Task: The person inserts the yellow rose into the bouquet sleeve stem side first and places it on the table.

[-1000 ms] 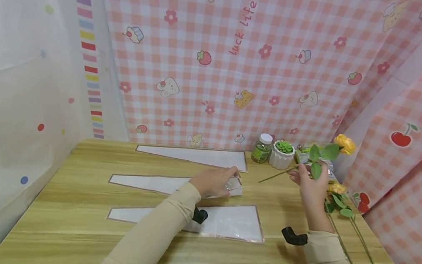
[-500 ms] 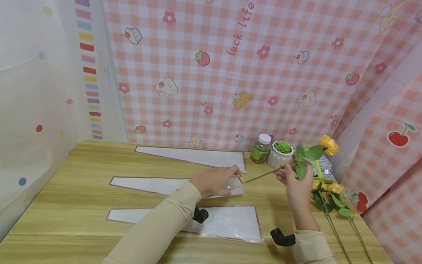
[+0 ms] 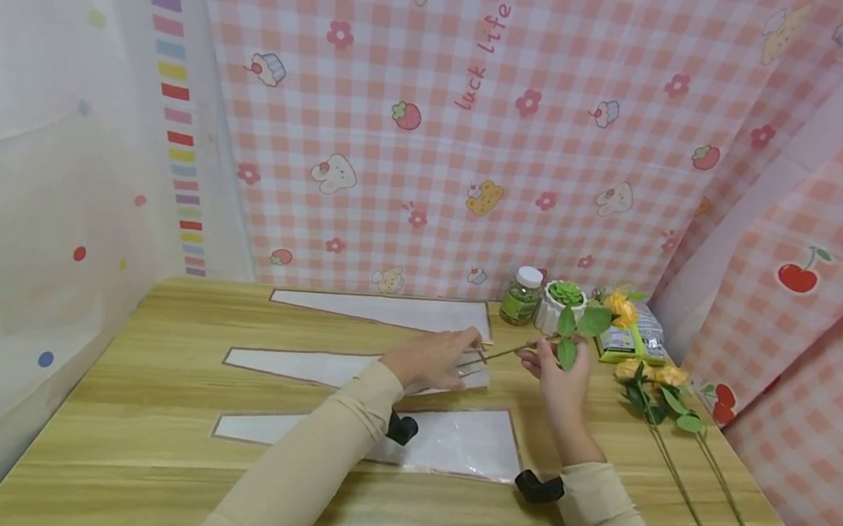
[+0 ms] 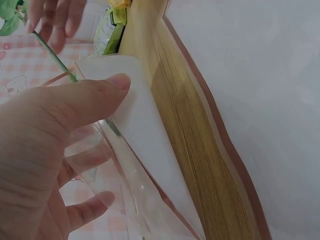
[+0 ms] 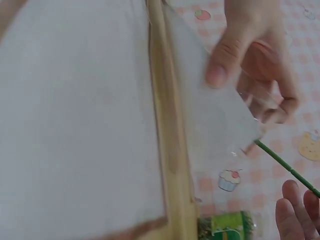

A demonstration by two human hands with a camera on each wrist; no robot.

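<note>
I have a yellow rose (image 3: 621,310) in my right hand (image 3: 562,380). The thumb and fingers pinch its thin green stem (image 5: 275,156) near the leaves (image 3: 594,320). The flower is up and to the right, and the stem slants down and left to my left hand (image 3: 428,360).

My left hand holds the wide end of the middle wrapper (image 3: 345,367). From the left wrist camera I see its thumb on the white side. Its other fingers are behind the see-through film, a little apart from each other. The bottom of the stem is at the mouth of this wrapper, passing under my left thumb. I cannot tell how much of it is inside. The narrow end of the wrapper lies on the wooden surface (image 3: 116,403).

A far wrapper (image 3: 402,310) lies flat at the back. A near wrapper (image 3: 458,442) lies in front, partly covered by my left arm (image 3: 298,469). At the back I see a jar (image 3: 519,301) with a white lid, and just beside it a white pot (image 3: 549,316) with a green plant. A green and silver packet (image 3: 640,339) lies near the pot. Two more yellow roses (image 3: 671,376) lie side by side on the right, stems toward me. A pink and white checked cloth (image 3: 401,153) hangs behind.
</note>
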